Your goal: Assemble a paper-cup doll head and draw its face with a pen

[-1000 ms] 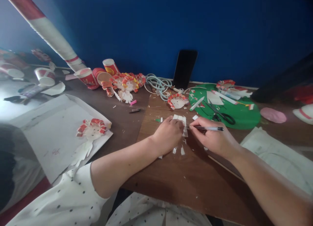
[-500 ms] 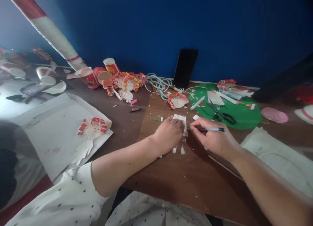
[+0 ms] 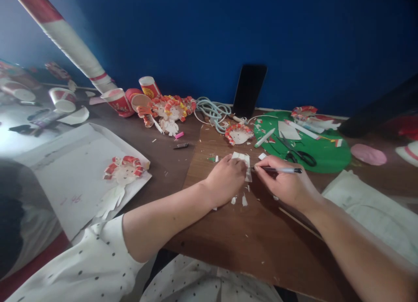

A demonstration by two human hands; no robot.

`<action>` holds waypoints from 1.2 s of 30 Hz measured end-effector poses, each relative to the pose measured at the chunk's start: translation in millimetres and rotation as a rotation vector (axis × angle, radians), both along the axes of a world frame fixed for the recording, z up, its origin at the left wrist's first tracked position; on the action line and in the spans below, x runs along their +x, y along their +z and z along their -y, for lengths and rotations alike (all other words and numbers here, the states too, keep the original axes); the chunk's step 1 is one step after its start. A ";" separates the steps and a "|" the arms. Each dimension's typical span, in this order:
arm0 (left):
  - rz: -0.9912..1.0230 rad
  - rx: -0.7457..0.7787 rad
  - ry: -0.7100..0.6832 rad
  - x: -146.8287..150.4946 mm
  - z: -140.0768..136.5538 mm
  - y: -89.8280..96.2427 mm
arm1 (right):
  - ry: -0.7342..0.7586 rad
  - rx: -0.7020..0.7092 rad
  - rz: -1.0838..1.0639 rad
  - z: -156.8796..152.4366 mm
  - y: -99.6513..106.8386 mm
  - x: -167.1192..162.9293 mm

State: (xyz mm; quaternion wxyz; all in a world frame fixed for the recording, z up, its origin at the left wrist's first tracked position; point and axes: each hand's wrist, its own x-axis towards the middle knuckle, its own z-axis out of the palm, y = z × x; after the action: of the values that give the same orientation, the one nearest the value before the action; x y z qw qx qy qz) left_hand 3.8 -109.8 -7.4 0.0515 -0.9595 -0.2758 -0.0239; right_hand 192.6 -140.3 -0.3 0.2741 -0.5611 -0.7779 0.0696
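Observation:
My left hand [image 3: 226, 182] rests on the table with its fingers bent and pressed together, holding down a small piece of white paper [image 3: 241, 156]. The fingers hide part of this paper. My right hand [image 3: 289, 183] is closed round a pen [image 3: 282, 169] with a clear barrel and a dark end. Its tip points left, at the paper's right edge; whether it touches cannot be made out. White paper scraps [image 3: 244, 200] lie below my hands. Just beyond them sits a paper face with a red and white curled rim [image 3: 239, 135].
Scissors [image 3: 298, 150] and a white marker-like stick [image 3: 264, 138] lie on a green disc [image 3: 329, 156]. A phone [image 3: 250, 91] leans on the blue wall near a coiled cable [image 3: 212, 112]. Paper cups [image 3: 118, 102] stand back left. A white tray [image 3: 76, 180] holds another paper face.
The view has shifted very slightly. Both hands, the pen and the paper keep nearly the same places.

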 end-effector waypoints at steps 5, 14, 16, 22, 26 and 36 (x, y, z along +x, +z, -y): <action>-0.001 0.002 0.000 -0.5 0.2 1.0 | 0.000 0.013 -0.002 -1.1 -1.9 -0.7; 0.010 0.007 -0.004 0.4 1.3 2.2 | 0.005 -0.025 -0.015 -0.7 1.7 -1.7; 0.007 0.000 -0.003 0.7 1.1 2.4 | 0.008 -0.030 -0.013 -0.1 2.5 -1.5; 0.014 0.010 -0.008 0.5 0.2 1.4 | 0.003 -0.042 -0.031 3.0 3.5 -3.1; 0.006 0.015 -0.016 0.2 0.7 1.1 | 0.003 -0.039 -0.041 4.3 2.9 -5.2; 0.008 -0.004 -0.003 1.3 -1.1 0.7 | 0.013 -0.010 -0.012 7.1 -1.9 -6.4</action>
State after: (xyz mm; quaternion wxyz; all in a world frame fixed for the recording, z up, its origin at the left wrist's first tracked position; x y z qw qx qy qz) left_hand 5.1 -108.7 -6.7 0.0487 -0.9599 -0.2748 -0.0272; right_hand 186.2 -147.4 -2.3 0.2753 -0.5571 -0.7795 0.0787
